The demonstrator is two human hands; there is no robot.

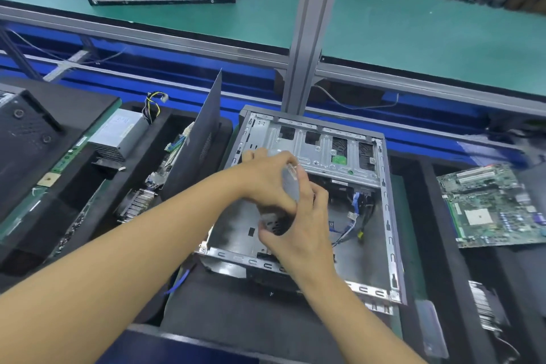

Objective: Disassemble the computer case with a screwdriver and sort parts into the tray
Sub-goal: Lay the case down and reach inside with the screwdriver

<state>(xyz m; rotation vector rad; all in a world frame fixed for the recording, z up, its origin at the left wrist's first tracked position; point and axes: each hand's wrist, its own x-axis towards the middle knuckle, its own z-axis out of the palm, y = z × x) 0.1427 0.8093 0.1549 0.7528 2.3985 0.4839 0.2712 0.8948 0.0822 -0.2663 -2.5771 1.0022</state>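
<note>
The computer case [369, 248] lies open side up in the middle of the desk [399, 216], its slotted steel rim running along the near and right edges. Above the open cavity both hands meet on a blurred grey part [289, 186] (the blur hides what it is). The left hand [266, 180] curls fingers and thumb round the part's upper end. The right hand [301, 227] grips the lower end, thumb on the left, fingers wrapped round the right. The part sits just in front of the drive cage [319, 151] at the far wall of the case. Blue and black cables [351, 216] crowd the right of the cavity, while the left of the floor is bare metal. A side panel [195, 145] leans upright just beside the case's left edge, between it and the black foam tray [88, 183], where a power supply [118, 133] lies. A motherboard [487, 207] lies to the right, apart from the case.
</note>
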